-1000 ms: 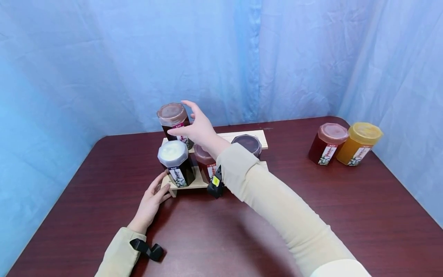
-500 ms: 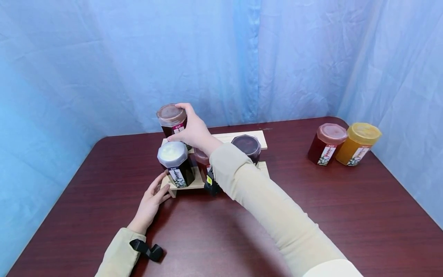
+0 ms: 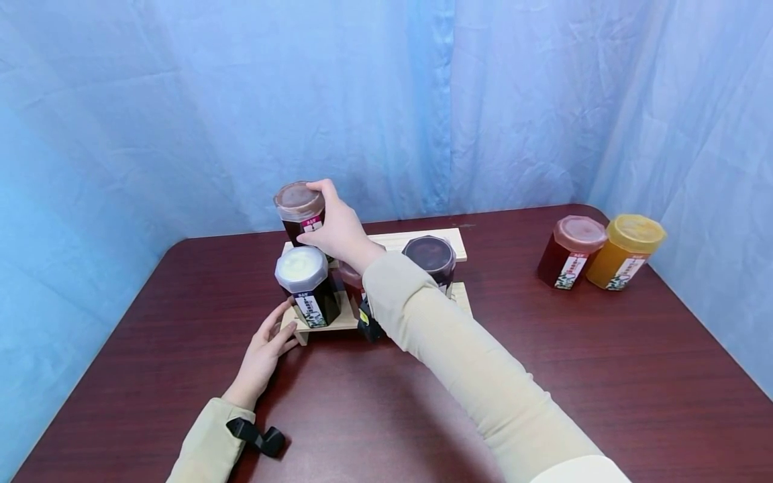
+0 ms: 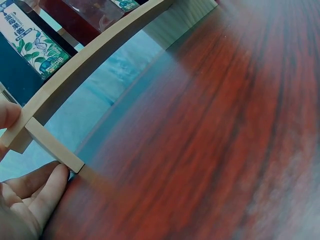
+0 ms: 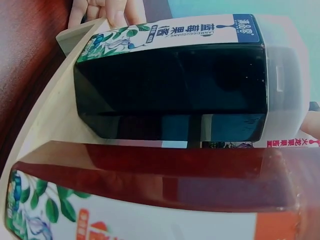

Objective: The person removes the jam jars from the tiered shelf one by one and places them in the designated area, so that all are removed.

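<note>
My right hand (image 3: 338, 231) grips a jam jar (image 3: 294, 194) with a brownish lid and dark contents, upright at the back left of a two-step wooden rack (image 3: 449, 240). Fingertips lie at its lid and the thumb at its front. My left hand (image 3: 261, 354) holds the rack's front left end; in the left wrist view its thumb (image 4: 7, 115) lies over the board. Just in front of the gripped jar stands a white-lidded dark jam jar (image 3: 302, 265), large in the right wrist view. A red jam jar (image 5: 150, 170) beside it is partly hidden by my right arm.
A dark-lidded jar (image 3: 430, 253) stands at the rack's right, partly behind my sleeve. Farther right on the dark red table (image 3: 531, 349) are a red jar (image 3: 570, 251) and a yellow jar (image 3: 628, 251), side by side. Blue curtains (image 3: 362, 100) hang behind and at both sides.
My right hand has moved slightly left, and its spread fingers and thumb have come onto the back left jar. The left hand has stayed on the rack.
</note>
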`<state>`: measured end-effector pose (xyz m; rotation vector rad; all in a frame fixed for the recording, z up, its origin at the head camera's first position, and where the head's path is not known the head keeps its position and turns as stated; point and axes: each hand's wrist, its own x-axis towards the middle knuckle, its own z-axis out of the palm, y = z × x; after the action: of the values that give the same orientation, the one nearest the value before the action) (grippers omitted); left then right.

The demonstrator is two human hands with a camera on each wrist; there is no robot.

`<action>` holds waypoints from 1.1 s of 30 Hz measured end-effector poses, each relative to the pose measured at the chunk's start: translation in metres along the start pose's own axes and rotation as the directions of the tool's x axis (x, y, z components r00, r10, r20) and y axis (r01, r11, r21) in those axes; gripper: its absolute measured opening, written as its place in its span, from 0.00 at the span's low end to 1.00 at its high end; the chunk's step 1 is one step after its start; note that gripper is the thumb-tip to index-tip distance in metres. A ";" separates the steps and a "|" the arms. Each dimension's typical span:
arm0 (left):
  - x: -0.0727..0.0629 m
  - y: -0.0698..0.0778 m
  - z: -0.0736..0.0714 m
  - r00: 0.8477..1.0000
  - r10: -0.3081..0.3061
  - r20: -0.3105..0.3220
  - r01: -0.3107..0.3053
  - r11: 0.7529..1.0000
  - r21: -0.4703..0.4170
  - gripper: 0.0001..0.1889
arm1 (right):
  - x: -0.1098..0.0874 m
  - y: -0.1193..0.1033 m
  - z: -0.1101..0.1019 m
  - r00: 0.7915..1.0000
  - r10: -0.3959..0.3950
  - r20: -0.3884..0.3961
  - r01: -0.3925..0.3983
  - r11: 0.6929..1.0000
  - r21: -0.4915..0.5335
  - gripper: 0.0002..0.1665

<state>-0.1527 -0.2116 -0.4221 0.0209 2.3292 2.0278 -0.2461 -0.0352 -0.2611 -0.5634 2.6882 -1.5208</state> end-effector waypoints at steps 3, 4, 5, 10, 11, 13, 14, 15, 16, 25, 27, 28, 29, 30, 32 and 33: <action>0.000 0.000 0.000 1.000 -0.001 0.001 0.001 1.000 -0.002 0.28 | 0.000 0.000 0.000 1.000 -0.003 -0.002 0.003 1.000 -0.004 0.48; 0.000 0.001 0.000 1.000 -0.002 0.002 0.002 1.000 -0.003 0.28 | 0.000 0.000 0.000 1.000 -0.003 -0.002 0.003 1.000 -0.005 0.49; 0.000 0.001 0.000 1.000 -0.002 0.003 0.002 1.000 -0.003 0.28 | 0.000 0.000 0.000 1.000 -0.004 -0.002 0.004 1.000 -0.010 0.49; 0.000 0.000 0.001 1.000 -0.007 0.003 0.007 1.000 0.001 0.28 | -0.001 0.001 0.000 1.000 -0.001 0.001 0.001 1.000 -0.014 0.49; 0.000 0.000 0.001 1.000 -0.009 0.003 0.009 1.000 0.002 0.28 | -0.001 0.001 0.000 1.000 0.000 0.000 0.000 1.000 -0.015 0.48; 0.000 0.000 0.001 1.000 -0.011 0.003 0.011 1.000 0.002 0.28 | -0.002 0.001 0.000 1.000 0.002 -0.001 -0.002 1.000 -0.012 0.48; 0.000 0.000 0.001 1.000 -0.011 0.004 0.011 1.000 0.001 0.28 | -0.002 0.002 0.000 1.000 0.001 -0.004 -0.001 1.000 -0.012 0.48; 0.000 -0.001 0.001 1.000 -0.010 0.004 0.010 1.000 0.000 0.28 | -0.002 0.002 0.001 1.000 0.001 -0.007 -0.001 1.000 -0.013 0.48; 0.000 -0.001 0.001 1.000 -0.009 0.004 0.009 1.000 -0.001 0.28 | -0.002 0.002 0.001 1.000 0.001 -0.011 -0.001 1.000 -0.011 0.48; 0.001 -0.001 0.001 1.000 -0.004 0.007 0.004 1.000 -0.005 0.28 | -0.002 0.001 0.003 0.999 0.008 -0.047 -0.008 1.000 0.004 0.47; 0.001 -0.002 0.001 1.000 -0.004 0.008 0.004 1.000 -0.003 0.28 | -0.003 0.001 0.003 0.998 0.008 -0.058 -0.007 1.000 0.008 0.46; 0.001 -0.002 0.001 1.000 -0.004 0.008 0.004 1.000 -0.003 0.28 | -0.003 0.001 0.003 0.998 0.008 -0.063 -0.008 1.000 0.010 0.46; 0.001 -0.002 0.001 1.000 -0.003 0.008 0.003 1.000 -0.003 0.28 | -0.003 0.001 0.003 0.998 0.012 -0.068 -0.011 1.000 0.015 0.46; 0.001 -0.002 0.001 1.000 -0.002 0.008 0.002 1.000 -0.002 0.28 | -0.004 0.001 0.003 0.997 0.013 -0.073 -0.012 1.000 0.019 0.46; 0.002 -0.002 0.001 1.000 0.001 0.007 -0.001 1.000 -0.005 0.28 | -0.004 0.001 0.003 0.996 0.014 -0.083 -0.012 1.000 0.025 0.46; 0.002 -0.002 0.001 1.000 0.002 0.007 -0.002 1.000 -0.006 0.28 | -0.004 0.002 0.003 0.996 0.015 -0.086 -0.012 0.999 0.031 0.46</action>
<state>-0.1542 -0.2109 -0.4242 0.0303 2.3202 2.0322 -0.2422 -0.0354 -0.2646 -0.4884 2.7193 -1.6166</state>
